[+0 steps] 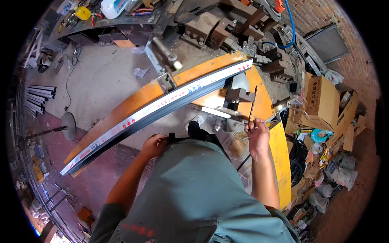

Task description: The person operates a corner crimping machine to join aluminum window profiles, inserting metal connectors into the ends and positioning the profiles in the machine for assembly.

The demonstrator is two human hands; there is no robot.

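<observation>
My right hand point(258, 135) is closed around a thin dark rod or strip point(253, 103), which sticks up past the fingers; a dark length also shows below the hand. At my waist, my left hand point(154, 146) has its fingers curled beside a black strap or pouch. Its fingertips are partly hidden, so I cannot make out whether it holds anything. Ahead of me a long dark metal profile point(162, 110) with white printed film lies slantwise along the orange bench edge point(111, 111), touched by neither hand. A metal fixture point(239, 96) stands near its right end.
Heavy machine blocks point(206, 28) and a blue hose point(292, 24) are at the back right. The yellow bench side point(279, 158) runs close by my right arm. Beyond it are a cardboard box point(318, 101) and piled scrap. A round metal plate point(69, 125) stands at left.
</observation>
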